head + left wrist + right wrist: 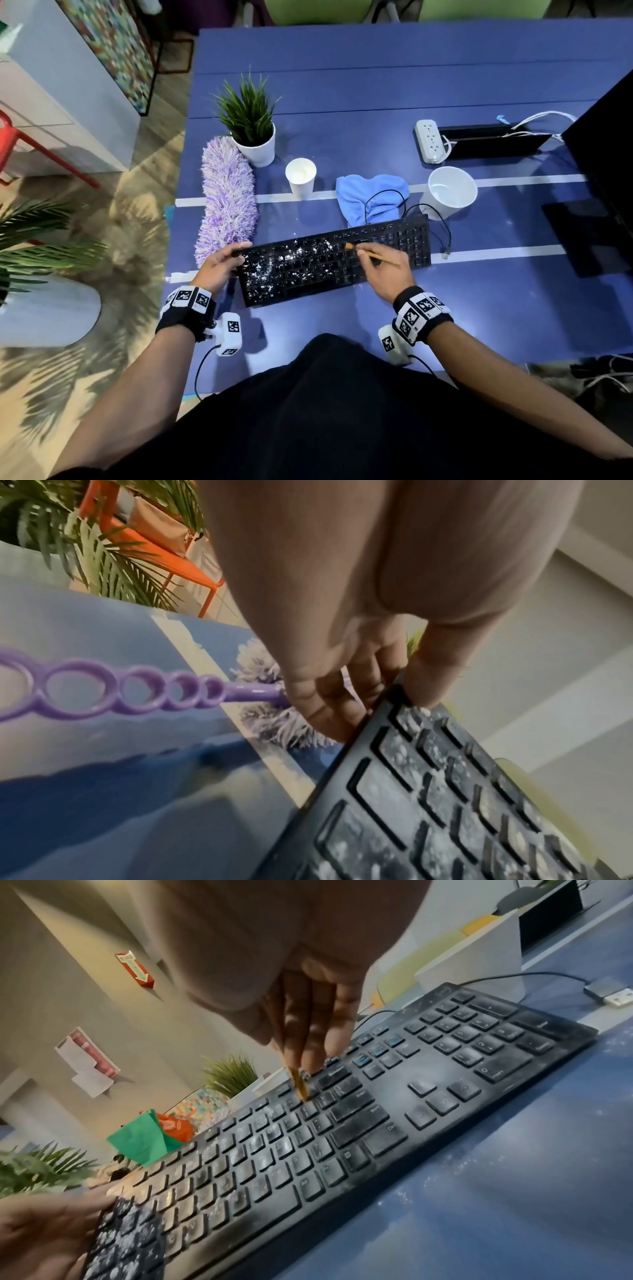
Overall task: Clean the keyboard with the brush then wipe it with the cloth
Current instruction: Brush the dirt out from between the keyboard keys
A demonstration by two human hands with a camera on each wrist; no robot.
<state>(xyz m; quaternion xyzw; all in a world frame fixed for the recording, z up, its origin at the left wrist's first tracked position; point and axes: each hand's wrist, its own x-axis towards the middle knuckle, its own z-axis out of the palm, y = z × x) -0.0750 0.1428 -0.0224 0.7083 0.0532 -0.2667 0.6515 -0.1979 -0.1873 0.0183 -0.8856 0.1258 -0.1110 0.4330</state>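
Note:
A black keyboard [335, 260] lies on the blue table, its left and middle keys speckled with white dust. My left hand [222, 265] grips its left end, thumb on top and fingers [329, 696] curled under the edge of the keyboard [445, 804]. My right hand [380, 270] pinches a thin wooden brush [373, 254] whose orange tip touches the upper key rows right of centre. In the right wrist view the brush [298, 1081] meets the keys of the keyboard [342, 1137]. A crumpled blue cloth [371, 197] sits just behind the keyboard.
A purple fluffy duster [227, 198] lies left of the keyboard, its ringed handle [120, 691] near my left hand. Behind stand a potted plant [251, 126], a small white cup [300, 178], a larger white cup [448, 192] and a power strip [430, 140]. The keyboard's cable [442, 233] loops right.

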